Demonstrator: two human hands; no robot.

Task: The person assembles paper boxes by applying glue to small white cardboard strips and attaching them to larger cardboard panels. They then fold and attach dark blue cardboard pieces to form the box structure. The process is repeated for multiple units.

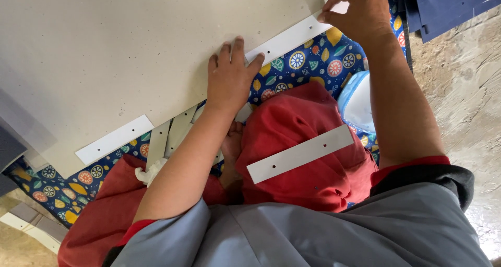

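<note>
White strips on beige board; navy mat w/ citrus-leaf print; red trousers, grey shirt.

White punched strip along board edge

Grey short-sleeved top (red-and-black cuffs) over red trousers, bare forearms.

packages: none | labels: none | signs: none | screens: none
</note>
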